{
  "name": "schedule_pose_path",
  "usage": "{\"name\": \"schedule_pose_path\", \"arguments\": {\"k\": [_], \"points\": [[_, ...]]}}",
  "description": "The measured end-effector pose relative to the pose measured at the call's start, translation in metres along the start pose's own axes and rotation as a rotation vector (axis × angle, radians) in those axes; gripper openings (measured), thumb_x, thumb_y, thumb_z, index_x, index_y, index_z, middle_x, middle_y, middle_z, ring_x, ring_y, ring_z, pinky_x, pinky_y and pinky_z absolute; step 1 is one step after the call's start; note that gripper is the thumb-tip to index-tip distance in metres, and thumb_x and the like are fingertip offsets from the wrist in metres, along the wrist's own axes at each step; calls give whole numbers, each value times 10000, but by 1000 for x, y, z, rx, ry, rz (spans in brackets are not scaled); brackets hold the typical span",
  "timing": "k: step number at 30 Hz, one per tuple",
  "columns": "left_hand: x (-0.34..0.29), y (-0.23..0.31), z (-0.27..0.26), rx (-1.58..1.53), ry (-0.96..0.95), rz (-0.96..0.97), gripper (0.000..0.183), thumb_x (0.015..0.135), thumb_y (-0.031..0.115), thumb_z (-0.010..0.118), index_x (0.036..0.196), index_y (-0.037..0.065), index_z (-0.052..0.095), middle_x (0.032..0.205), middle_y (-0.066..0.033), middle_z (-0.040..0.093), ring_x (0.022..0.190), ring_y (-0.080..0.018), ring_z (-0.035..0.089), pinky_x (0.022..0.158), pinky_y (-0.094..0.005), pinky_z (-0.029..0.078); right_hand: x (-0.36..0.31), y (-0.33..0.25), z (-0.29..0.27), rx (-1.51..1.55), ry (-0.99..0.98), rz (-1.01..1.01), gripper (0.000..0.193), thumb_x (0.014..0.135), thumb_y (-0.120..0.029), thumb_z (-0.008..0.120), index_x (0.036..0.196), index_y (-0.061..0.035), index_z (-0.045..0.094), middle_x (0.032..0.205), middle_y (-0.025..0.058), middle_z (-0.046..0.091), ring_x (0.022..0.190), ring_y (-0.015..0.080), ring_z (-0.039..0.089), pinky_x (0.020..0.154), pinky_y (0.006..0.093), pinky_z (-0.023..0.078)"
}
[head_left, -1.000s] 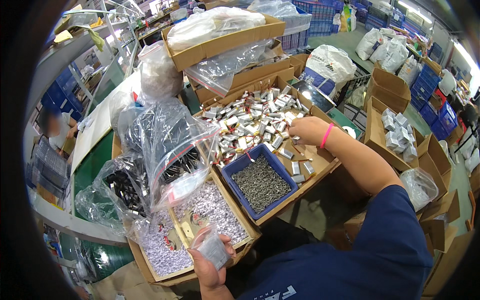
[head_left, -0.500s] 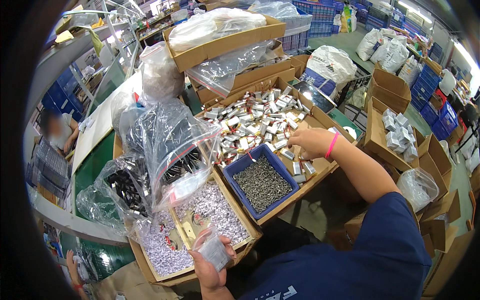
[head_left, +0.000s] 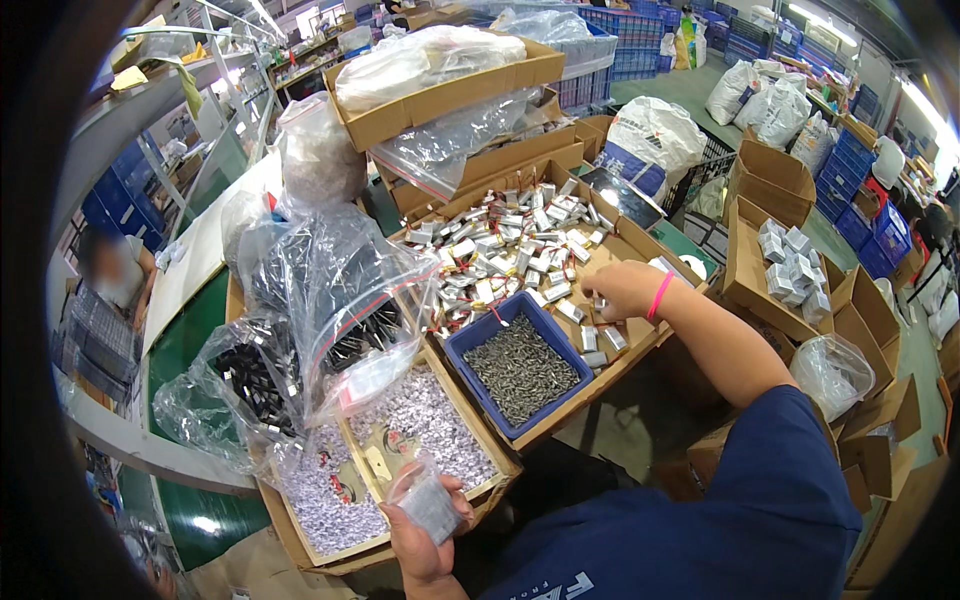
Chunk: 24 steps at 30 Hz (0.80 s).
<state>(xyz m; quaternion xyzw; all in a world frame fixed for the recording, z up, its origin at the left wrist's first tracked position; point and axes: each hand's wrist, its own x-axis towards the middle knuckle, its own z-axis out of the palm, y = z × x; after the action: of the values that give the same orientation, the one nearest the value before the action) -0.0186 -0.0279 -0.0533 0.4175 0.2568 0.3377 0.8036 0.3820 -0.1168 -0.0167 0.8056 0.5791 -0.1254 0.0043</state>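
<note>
In my left hand point(head_left: 412, 550) is a small clear plastic bag point(head_left: 428, 508) with grey, block-shaped contents, held above the front of a tray of small white pieces point(head_left: 425, 420). My right hand point(head_left: 628, 288), a pink band at its wrist, reaches into a shallow cardboard box point(head_left: 628, 245). Its fingers are curled and point down among small silver battery packs point(head_left: 490, 245) with red wires. Whatever lies between those fingertips is hidden. Left of this hand sits a blue bin point(head_left: 462, 350) full of small dark metal parts point(head_left: 520, 370).
Clear bags of black parts point(head_left: 255, 375) lie to the left. Behind, an open carton point(head_left: 460, 92) carries white plastic bags. At right, another carton point(head_left: 740, 275) contains silver blocks point(head_left: 795, 262). A person point(head_left: 115, 265) sits at the far left beside a green-topped bench point(head_left: 190, 315).
My right hand has shifted slightly right and down at the box's near right side. The left hand still grips the bag. At the lower left, another person's hand has drawn away.
</note>
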Motion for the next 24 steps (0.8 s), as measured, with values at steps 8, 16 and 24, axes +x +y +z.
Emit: {"name": "schedule_pose_path", "arguments": {"k": [8, 16, 24], "points": [[0, 0, 0, -7, -14, -9, 735, 884, 660, 367, 1275, 38, 386, 902, -194, 594, 669, -243, 585, 558, -358, 495, 23, -18, 1, 40, 197, 84, 279, 778, -269, 645, 962, -59, 635, 789, 185, 659, 800, 366, 641, 755, 431, 502], [-5, 0, -2, -15, 5, 2, 744, 875, 669, 373, 1276, 43, 394, 901, -186, 593, 678, -235, 584, 566, -352, 495, 8, -69, 1, -298, 64, 147, 182, 804, -143, 552, 787, -61, 713, 815, 161, 683, 766, 288, 676, 672, 384, 537], [-5, 1, -2, -18, -41, 8, 730, 884, 658, 370, 1277, 44, 395, 923, -190, 593, 684, -233, 584, 574, -355, 496, 19, -78, 14, -265, 156, 178, 184, 799, -133, 546, 792, -90, 725, 802, 117, 694, 759, 259, 685, 642, 355, 539]]}}
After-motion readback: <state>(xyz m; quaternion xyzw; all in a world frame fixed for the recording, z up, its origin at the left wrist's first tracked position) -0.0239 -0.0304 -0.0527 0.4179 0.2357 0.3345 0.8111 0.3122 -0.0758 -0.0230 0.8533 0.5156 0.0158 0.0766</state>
